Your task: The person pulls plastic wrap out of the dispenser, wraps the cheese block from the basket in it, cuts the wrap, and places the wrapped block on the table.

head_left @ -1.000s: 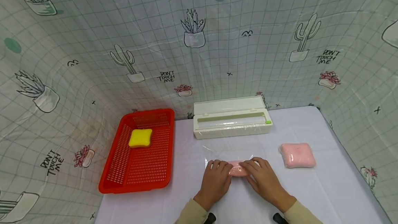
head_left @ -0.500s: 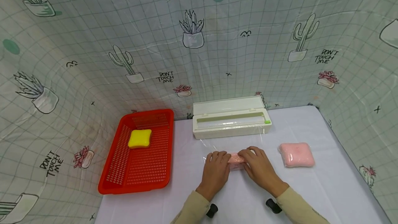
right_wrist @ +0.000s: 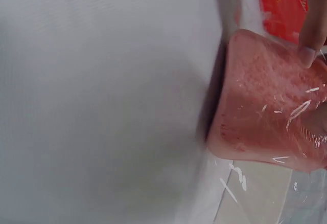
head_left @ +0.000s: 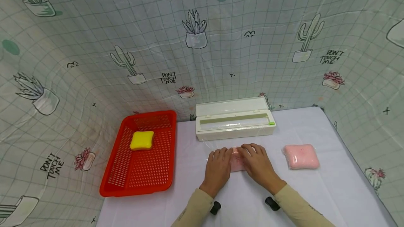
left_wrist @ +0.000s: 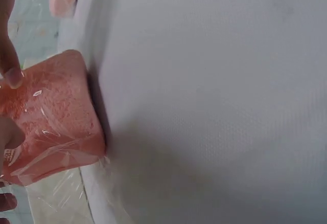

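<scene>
On the white table, a pink sponge-like block [head_left: 237,161] lies between both hands, clear plastic film over it. My left hand [head_left: 217,172] grips its left side, and my right hand [head_left: 257,165] holds the right side, fingertips on the far edge. Close up in the left wrist view, the block [left_wrist: 56,111] has a pitted surface under creased, shiny film. From the right wrist, a fingertip [right_wrist: 307,55] presses on the film over the block [right_wrist: 255,96]. Loose film spreads toward a white cling film box [head_left: 235,134] with its lid up and a roll inside.
To the right lies another pink block [head_left: 302,157] wrapped in film. A red perforated basket [head_left: 142,178] stands at the left, with a yellow block [head_left: 142,140] in it. A patterned cloth [head_left: 231,45] hangs behind and around the table.
Both hands have moved away from the body toward the cling film box, turning the pink block over along the film. Its broad face now shows between the hands.
</scene>
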### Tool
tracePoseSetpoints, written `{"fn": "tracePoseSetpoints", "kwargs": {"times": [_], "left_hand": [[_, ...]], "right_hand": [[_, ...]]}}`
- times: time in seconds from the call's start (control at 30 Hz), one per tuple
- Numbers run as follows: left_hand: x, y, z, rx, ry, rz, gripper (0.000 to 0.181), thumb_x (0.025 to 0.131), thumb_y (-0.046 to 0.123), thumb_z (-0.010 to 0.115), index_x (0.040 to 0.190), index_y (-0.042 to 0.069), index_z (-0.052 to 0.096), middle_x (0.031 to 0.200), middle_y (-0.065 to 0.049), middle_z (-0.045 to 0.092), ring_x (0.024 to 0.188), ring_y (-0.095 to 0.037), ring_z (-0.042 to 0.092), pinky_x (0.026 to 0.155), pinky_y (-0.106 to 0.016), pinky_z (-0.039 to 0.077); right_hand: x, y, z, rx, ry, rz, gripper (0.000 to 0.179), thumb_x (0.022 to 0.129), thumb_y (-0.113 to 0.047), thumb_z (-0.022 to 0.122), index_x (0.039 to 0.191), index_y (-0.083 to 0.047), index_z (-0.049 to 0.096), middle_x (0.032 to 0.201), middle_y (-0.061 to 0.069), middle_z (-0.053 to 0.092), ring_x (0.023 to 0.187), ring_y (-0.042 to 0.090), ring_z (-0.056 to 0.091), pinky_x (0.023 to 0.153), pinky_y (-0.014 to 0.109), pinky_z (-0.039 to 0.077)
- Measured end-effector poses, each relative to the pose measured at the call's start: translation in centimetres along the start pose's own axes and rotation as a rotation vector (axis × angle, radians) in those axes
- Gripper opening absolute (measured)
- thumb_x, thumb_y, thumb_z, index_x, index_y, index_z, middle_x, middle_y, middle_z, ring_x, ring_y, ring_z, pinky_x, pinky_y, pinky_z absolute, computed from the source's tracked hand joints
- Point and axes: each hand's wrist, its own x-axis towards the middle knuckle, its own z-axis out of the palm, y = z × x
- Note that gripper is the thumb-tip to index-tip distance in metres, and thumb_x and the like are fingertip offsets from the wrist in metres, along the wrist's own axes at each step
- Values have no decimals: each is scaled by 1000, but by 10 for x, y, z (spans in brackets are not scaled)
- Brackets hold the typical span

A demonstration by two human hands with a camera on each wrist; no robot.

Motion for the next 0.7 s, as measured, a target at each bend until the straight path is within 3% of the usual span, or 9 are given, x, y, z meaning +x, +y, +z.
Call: {"fn": "tracePoseSetpoints", "kwargs": {"times": [0.4, 0.7], "left_hand": [[4, -3, 5, 18, -128, 4, 84, 82, 57, 86, 148, 15, 55, 150, -8, 57, 128, -22, 56, 105, -36, 45], [8, -4, 14, 31, -168, -2, 96, 78, 56, 90, 154, 12, 52, 145, -3, 56, 128, -20, 53, 108, -37, 44]], "right_hand": [[0, 5, 12, -87, -57, -24, 73, 72, -16, 94, 135, 1, 61, 135, 22, 63, 123, 44, 56, 98, 57, 46], [5, 8, 19, -148, -132, -20, 83, 68, -20, 98, 138, 3, 59, 137, 23, 59, 128, 43, 53, 102, 57, 45]]}}
